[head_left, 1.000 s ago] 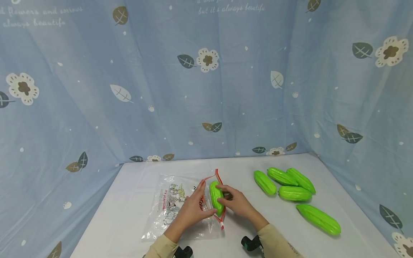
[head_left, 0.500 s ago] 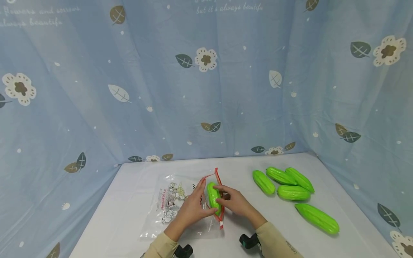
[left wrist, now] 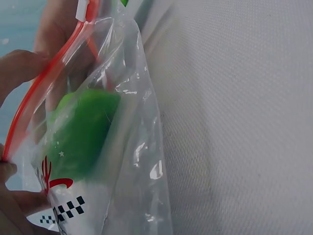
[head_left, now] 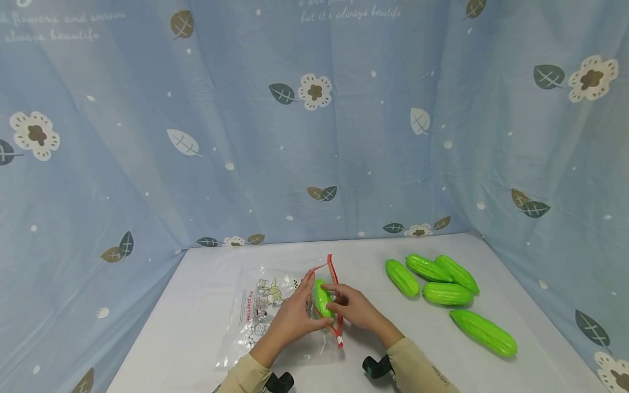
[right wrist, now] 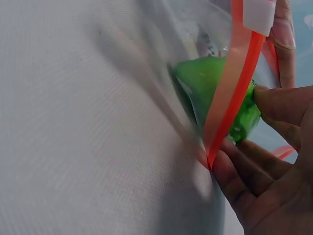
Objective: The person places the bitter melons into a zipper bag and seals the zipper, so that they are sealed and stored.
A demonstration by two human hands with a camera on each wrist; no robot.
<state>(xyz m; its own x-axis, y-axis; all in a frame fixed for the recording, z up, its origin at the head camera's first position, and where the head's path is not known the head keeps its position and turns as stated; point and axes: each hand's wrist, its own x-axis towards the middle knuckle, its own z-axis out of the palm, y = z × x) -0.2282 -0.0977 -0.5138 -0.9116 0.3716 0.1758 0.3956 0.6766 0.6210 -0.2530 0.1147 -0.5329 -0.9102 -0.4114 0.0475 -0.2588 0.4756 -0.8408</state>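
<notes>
A clear zip bag with red edging and printed cartoons lies on the table, its mouth facing right. My left hand holds that mouth apart, the thumb against the red zip strip in the left wrist view. Halfway through the opening is a bright green plastic-looking cucumber, seen through the film in both wrist views. My right hand grips its outer end between thumb and fingers, right at the red edge. A white slider sits at one end of the strip.
Several more green cucumbers lie in a group to the right, with one larger cucumber nearer the front. Behind the white table hangs a blue patterned curtain. Black camera mounts show below the wrists.
The cucumber has slid leftward, deeper into the bag, with my right hand following it slightly. My left hand has kept its place at the bag's mouth.
</notes>
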